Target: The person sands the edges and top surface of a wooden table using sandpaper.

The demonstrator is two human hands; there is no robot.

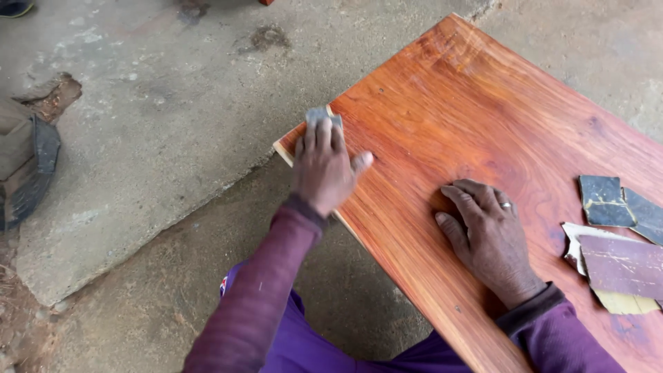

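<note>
Head view. Left hand (323,166): fingers curled down over a small grey sanding pad (323,115), pressing it flat at the near-left corner of the reddish wooden board (476,117); thumb spread onto the wood.
Right hand (487,231): open, palm down, fingers slightly bent, holding nothing; rests on the board to the right of the pad, ring on one finger.
Sandpaper scraps (618,238): dark and purplish pieces, loose on the board's right side, well apart from the pad.
Concrete floor (159,138): around the board, rough and stained.
Handling note: judged best to keep the pad flat, stroke along the grain, ease pressure at the corner so the edge is not rounded, and let the open hand steady the board.
</note>
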